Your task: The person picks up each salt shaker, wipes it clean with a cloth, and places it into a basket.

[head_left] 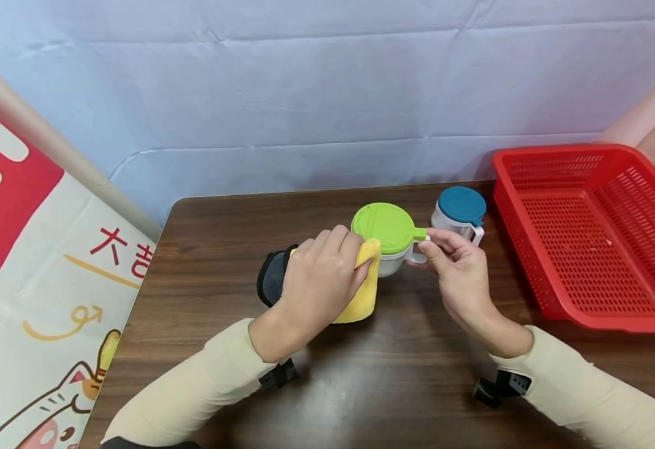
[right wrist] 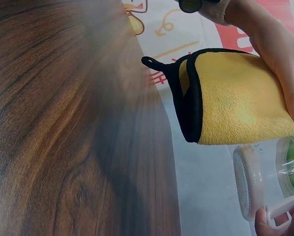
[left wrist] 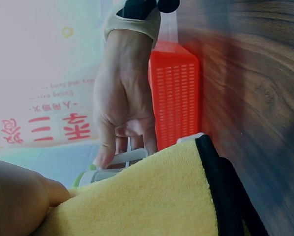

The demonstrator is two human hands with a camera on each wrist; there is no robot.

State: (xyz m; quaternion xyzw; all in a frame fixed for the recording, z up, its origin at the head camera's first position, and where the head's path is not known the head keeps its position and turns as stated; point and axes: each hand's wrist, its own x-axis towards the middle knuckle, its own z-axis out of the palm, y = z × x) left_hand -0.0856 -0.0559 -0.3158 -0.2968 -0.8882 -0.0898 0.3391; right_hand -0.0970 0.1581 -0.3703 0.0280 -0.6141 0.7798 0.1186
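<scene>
My left hand (head_left: 322, 268) grips a folded yellow cloth (head_left: 365, 299) with black edging and a grey-blue reverse side. The cloth lies against the near left side of a clear seasoning jar with a green lid (head_left: 383, 227). Fingers and thumb of my right hand (head_left: 462, 274) pinch the white handle (head_left: 416, 255) of this jar. In the right wrist view the jar's glass base (right wrist: 243, 182) appears raised off the table, with the cloth (right wrist: 245, 98) beside it. The cloth (left wrist: 142, 196) hides most of the jar in the left wrist view.
A second jar with a blue lid (head_left: 462, 204) stands behind my right hand, its white handle toward me. Farther right sits a red perforated basket (head_left: 557, 312). The brown wooden table (head_left: 209, 249) ends at a pale cloth-covered wall (head_left: 305, 93). A printed sheet (head_left: 41, 268) hangs at the left.
</scene>
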